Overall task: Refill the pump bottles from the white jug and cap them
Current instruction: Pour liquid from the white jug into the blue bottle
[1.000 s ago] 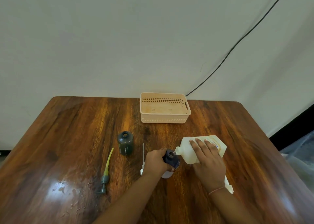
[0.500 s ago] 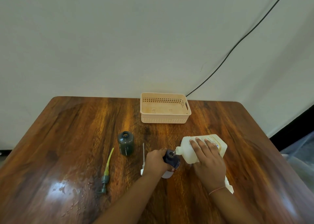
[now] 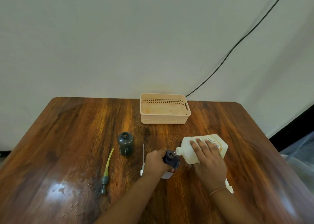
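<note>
The table (image 3: 68,138) lies bare at far left and right; the green bottle (image 3: 125,143), the yellow pump (image 3: 106,171) and the white tube (image 3: 143,153) crowd the left hand (image 3: 157,161). The basket (image 3: 164,109) blocks the far edge.

A glossy wooden table (image 3: 68,147) stands against a plain pale wall (image 3: 119,36) (black cable (image 3: 237,41) crossing it).

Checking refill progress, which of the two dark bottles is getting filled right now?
The dark blue bottle in the left hand; the white jug spout meets its mouth. The green bottle stands alone, untouched.
</note>
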